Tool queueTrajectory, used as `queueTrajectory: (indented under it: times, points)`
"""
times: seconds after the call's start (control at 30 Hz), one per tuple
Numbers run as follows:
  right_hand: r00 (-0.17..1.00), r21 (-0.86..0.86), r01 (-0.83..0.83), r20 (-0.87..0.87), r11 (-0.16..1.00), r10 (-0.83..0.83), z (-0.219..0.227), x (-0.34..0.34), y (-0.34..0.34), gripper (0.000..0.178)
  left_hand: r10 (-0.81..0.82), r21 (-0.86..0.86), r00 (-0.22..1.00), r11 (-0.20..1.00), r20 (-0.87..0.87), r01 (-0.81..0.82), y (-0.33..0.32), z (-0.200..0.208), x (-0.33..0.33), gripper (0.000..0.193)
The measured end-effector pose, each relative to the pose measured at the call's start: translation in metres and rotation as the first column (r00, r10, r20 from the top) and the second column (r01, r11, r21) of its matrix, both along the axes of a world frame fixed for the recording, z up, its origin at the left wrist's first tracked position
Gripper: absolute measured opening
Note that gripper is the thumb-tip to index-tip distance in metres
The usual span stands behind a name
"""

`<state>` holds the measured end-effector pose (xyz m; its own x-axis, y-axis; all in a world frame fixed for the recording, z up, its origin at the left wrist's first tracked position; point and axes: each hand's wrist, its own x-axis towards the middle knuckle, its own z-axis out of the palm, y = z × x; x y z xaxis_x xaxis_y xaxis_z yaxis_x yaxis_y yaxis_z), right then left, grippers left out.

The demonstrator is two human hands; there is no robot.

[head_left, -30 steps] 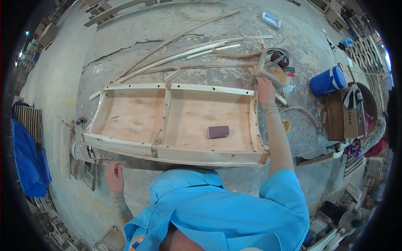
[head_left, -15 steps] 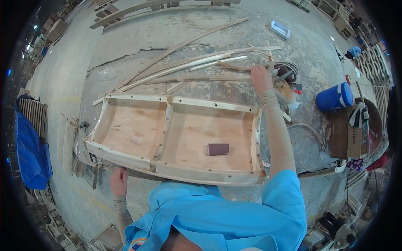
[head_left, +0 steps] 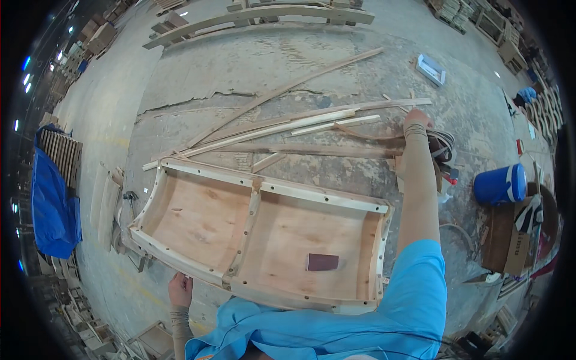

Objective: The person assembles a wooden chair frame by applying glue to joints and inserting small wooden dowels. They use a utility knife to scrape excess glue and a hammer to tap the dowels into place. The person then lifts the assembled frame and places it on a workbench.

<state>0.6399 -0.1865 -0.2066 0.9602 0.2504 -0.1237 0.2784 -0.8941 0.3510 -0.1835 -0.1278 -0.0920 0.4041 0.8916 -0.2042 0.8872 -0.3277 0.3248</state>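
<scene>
The right hand (head_left: 418, 118) is stretched far forward, past the far right corner of the two-bay wooden frame (head_left: 300, 193), with its fingers pointing away over the ends of some long wooden strips (head_left: 264, 135). Its back and wrist hide the fingertips, so I cannot tell whether it is gripping anything; a coil of flat bands (head_left: 444, 147) lies just to its right, and a thin curved band runs in from the left toward the wrist. The left hand (head_left: 180, 290) is low at the near left side, its fingers curled in narrowly, just beside the frame's near rail; whether it touches the wood or pinches something cannot be made out. The frame lies between the two hands, open side up and slanted, its near right part close against the person's blue shirt (head_left: 258, 324). A dark maroon block (head_left: 322, 262) rests on the floor panel of the right-hand bay, well apart from both hands: nearer to the person than the right hand, and to the right of the left one. A small wood scrap (head_left: 177, 209) lies in the left bay. Beyond the right forearm stands a blue drum-shaped container (head_left: 499, 183).
</scene>
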Motion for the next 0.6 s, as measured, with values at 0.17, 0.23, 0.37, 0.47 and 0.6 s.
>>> queueTrajectory:
  times: [0.17,0.23,0.37,0.47,0.6]
  points:
    - [0.991,0.136,-0.093,0.104,0.986,0.079,0.003,-0.007,0.011,0.022,0.011,-0.008,1.000,1.000,-0.025,-0.011,0.001,0.002,-0.002,0.013]
    - [0.981,0.128,-0.189,0.075,0.974,0.180,0.021,-0.011,0.016,0.020,0.011,0.014,1.000,1.000,-0.016,-0.011,-0.003,0.006,-0.001,0.013]
    - [0.818,0.161,-0.472,0.447,0.867,0.363,0.008,0.041,-0.036,0.016,-0.009,0.078,0.999,0.997,0.048,0.005,0.013,-0.005,-0.014,0.007]
    - [0.559,0.174,-0.799,0.568,0.576,0.604,0.044,0.031,-0.071,0.026,0.067,0.087,0.997,0.994,0.030,-0.069,0.006,0.005,-0.030,0.007]
    - [0.634,0.415,-0.748,0.217,0.518,0.742,0.202,-0.146,-0.073,0.014,0.164,0.093,0.976,0.980,0.146,-0.178,0.004,0.030,-0.051,0.010]
